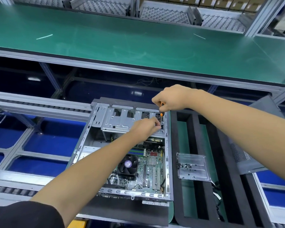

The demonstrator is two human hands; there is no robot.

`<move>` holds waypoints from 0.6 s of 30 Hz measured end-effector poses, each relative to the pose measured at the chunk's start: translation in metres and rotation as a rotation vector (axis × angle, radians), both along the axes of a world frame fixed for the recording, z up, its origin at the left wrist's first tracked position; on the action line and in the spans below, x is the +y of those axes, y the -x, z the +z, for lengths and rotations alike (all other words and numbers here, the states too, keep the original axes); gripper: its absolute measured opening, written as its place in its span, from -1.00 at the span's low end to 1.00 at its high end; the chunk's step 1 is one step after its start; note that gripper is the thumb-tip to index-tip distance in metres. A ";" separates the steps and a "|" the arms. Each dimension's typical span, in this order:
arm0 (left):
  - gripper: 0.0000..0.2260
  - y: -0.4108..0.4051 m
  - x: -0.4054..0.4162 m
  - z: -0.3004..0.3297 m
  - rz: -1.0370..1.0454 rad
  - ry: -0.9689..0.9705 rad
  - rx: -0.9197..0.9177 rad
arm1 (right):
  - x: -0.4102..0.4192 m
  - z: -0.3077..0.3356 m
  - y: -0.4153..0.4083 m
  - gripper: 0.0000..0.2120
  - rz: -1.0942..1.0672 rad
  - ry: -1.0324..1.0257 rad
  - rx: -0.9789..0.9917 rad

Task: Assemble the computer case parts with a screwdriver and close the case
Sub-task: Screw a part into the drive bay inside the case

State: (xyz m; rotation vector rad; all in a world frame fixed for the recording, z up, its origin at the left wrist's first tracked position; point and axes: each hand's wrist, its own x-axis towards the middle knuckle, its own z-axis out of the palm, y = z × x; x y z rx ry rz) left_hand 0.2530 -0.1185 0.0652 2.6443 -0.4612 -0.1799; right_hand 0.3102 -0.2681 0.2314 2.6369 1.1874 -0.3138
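Observation:
An open computer case (89,137) lies flat in front of me, with the motherboard (148,170) and the CPU fan (127,165) showing inside. A silver drive cage (118,119) fills its far end. My right hand (171,99) grips the orange and black screwdriver (161,113), which points straight down at the cage's far right corner. My left hand (146,127) reaches over the cage and pinches at the screwdriver's tip. What lies between those fingers is hidden.
A clear plastic tray (193,167) with several small screws sits on black foam (201,186) to the right of the case. The grey side panel (257,153) lies further right. A green bench top (138,45) runs across behind, and conveyor rails (31,102) run on the left.

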 end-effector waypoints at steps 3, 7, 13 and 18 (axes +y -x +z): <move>-0.82 -0.003 -0.009 0.000 -0.031 0.017 0.008 | -0.009 -0.001 0.001 -0.80 -0.016 0.000 0.007; -0.79 -0.004 -0.015 -0.003 -0.051 -0.005 0.003 | -0.018 -0.004 0.002 -0.81 -0.033 -0.006 0.023; -0.78 -0.003 -0.014 -0.005 -0.067 -0.026 -0.023 | -0.022 -0.011 0.003 -0.83 -0.026 -0.019 0.016; -0.76 0.000 -0.014 -0.007 -0.052 -0.052 -0.060 | -0.021 -0.014 0.005 -0.83 -0.010 -0.021 -0.006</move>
